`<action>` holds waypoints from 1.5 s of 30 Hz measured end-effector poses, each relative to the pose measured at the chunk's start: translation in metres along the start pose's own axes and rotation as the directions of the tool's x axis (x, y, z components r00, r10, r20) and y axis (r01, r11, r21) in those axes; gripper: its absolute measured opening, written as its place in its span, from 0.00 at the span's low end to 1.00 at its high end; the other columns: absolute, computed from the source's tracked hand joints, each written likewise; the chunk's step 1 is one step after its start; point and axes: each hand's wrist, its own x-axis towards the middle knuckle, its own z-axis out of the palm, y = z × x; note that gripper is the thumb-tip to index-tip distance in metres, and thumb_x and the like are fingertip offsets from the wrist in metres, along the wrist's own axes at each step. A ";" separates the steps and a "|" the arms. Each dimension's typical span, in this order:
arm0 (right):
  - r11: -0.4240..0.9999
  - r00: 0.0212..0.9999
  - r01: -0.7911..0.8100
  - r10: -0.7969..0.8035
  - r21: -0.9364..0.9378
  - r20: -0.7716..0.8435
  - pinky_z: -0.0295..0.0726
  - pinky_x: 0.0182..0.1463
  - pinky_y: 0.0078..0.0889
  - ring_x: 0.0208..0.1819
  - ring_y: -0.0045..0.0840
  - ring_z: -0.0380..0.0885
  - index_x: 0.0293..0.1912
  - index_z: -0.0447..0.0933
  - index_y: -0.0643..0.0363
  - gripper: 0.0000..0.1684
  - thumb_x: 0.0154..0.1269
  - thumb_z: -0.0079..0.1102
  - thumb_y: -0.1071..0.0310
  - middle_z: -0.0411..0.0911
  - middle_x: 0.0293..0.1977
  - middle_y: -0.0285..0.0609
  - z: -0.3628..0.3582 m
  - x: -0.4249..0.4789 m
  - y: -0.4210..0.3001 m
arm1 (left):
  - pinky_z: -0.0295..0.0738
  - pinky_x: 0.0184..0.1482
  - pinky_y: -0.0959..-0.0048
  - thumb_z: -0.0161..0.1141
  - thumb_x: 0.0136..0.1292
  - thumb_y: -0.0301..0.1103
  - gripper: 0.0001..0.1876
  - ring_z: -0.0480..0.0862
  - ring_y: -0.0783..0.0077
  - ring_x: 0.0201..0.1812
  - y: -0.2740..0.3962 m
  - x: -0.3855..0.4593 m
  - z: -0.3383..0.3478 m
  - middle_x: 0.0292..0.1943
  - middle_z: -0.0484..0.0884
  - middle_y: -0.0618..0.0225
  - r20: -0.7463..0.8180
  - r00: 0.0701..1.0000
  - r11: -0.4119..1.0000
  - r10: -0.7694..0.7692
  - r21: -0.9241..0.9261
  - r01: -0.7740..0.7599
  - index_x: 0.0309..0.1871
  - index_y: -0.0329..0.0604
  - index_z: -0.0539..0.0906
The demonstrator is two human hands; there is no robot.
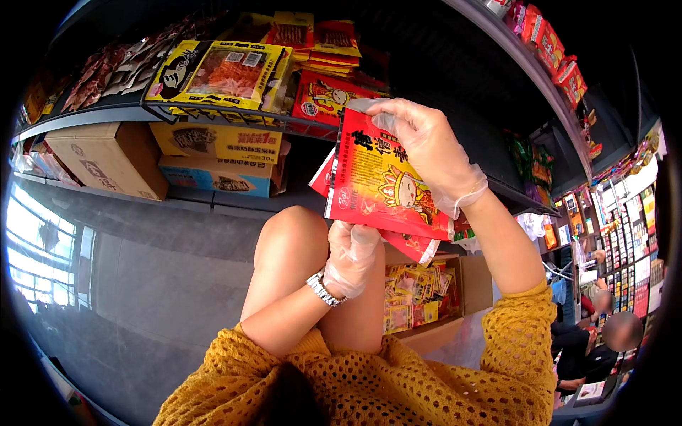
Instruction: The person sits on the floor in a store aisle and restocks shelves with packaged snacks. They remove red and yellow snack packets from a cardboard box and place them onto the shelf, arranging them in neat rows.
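In thin clear plastic gloves, both hands are at a small bundle of flat red-and-yellow snack packets (367, 181). My right hand (426, 149) grips the top edge of the front packet, which shows a cartoon figure. From below, my left hand (351, 258), with a metal-band watch at its wrist, pinches the lower edges. At least one more packet (413, 246) sticks out behind the front one at a different angle. Just beyond the bundle, similar red packets (322, 97) lie on the shelf, beside a yellow-and-black snack packet (221, 74).
An open cardboard box (426, 335) of small yellow packets stands right of my knees. Cartons (109, 160) fill part of the bottom shelf. A wire divider (229, 112) edges the shelf above. Snack bags (546, 42) line another shelf at upper right. People (591, 341) are at far right.
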 end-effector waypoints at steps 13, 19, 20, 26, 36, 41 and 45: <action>0.976 0.986 0.032 -0.066 -0.213 -0.152 0.76 0.59 0.24 0.53 0.22 0.80 0.53 0.76 0.68 0.15 0.74 0.44 0.78 0.81 0.48 0.43 0.000 -0.007 -0.001 | 0.79 0.52 0.69 0.58 0.70 0.47 0.25 0.82 0.70 0.53 0.001 0.006 0.008 0.54 0.79 0.67 -0.069 0.996 0.998 0.048 0.042 -0.045 0.64 0.43 0.69; 0.790 0.905 0.226 -0.387 -0.570 -0.179 0.80 0.48 0.27 0.44 0.33 0.84 0.50 0.78 0.64 0.12 0.68 0.54 0.79 0.81 0.43 0.49 0.007 -0.017 -0.008 | 0.77 0.55 0.67 0.58 0.70 0.30 0.17 0.81 0.70 0.54 -0.004 0.001 -0.005 0.53 0.80 0.64 -0.004 1.000 0.992 0.019 0.122 -0.018 0.60 0.38 0.73; 0.772 0.902 0.248 -0.405 -0.585 -0.153 0.80 0.46 0.28 0.42 0.34 0.84 0.49 0.78 0.64 0.12 0.66 0.55 0.80 0.81 0.42 0.49 0.008 -0.017 -0.008 | 0.78 0.55 0.67 0.58 0.70 0.29 0.16 0.81 0.70 0.54 -0.008 0.000 -0.018 0.53 0.80 0.63 0.077 0.994 0.934 0.073 0.345 -0.095 0.59 0.37 0.73; 0.654 0.815 0.489 -0.578 -0.578 0.036 0.80 0.39 0.32 0.36 0.38 0.82 0.44 0.78 0.62 0.13 0.59 0.62 0.82 0.79 0.37 0.46 0.020 -0.019 -0.012 | 0.79 0.47 0.66 0.56 0.65 0.22 0.14 0.83 0.64 0.48 -0.018 -0.005 -0.046 0.47 0.83 0.62 0.312 0.931 0.393 0.190 0.845 -0.363 0.54 0.38 0.78; 0.710 0.907 0.226 -0.404 -0.667 -0.122 0.81 0.40 0.45 0.38 0.47 0.83 0.44 0.76 0.58 0.10 0.72 0.54 0.61 0.83 0.34 0.51 0.016 0.009 -0.001 | 0.78 0.50 0.71 0.56 0.68 0.26 0.13 0.82 0.74 0.48 -0.005 0.015 -0.006 0.48 0.81 0.66 -0.220 0.965 0.986 0.143 0.118 -0.119 0.54 0.39 0.74; 0.806 0.849 0.138 -0.396 -0.575 -0.350 0.79 0.48 0.31 0.42 0.27 0.83 0.51 0.75 0.61 0.12 0.75 0.48 0.68 0.84 0.41 0.46 -0.015 0.064 0.011 | 0.77 0.51 0.70 0.55 0.66 0.24 0.13 0.81 0.73 0.47 -0.012 0.009 -0.019 0.47 0.81 0.65 -0.113 0.957 0.803 0.267 0.576 -0.156 0.53 0.36 0.75; 0.899 0.859 0.133 -0.314 -0.417 -0.404 0.78 0.48 0.30 0.42 0.26 0.82 0.50 0.77 0.60 0.13 0.74 0.53 0.63 0.84 0.40 0.45 -0.025 0.123 0.027 | 0.76 0.51 0.71 0.54 0.64 0.24 0.15 0.81 0.72 0.45 -0.001 0.010 -0.005 0.46 0.81 0.65 -0.256 0.967 0.995 0.016 0.100 0.010 0.54 0.34 0.75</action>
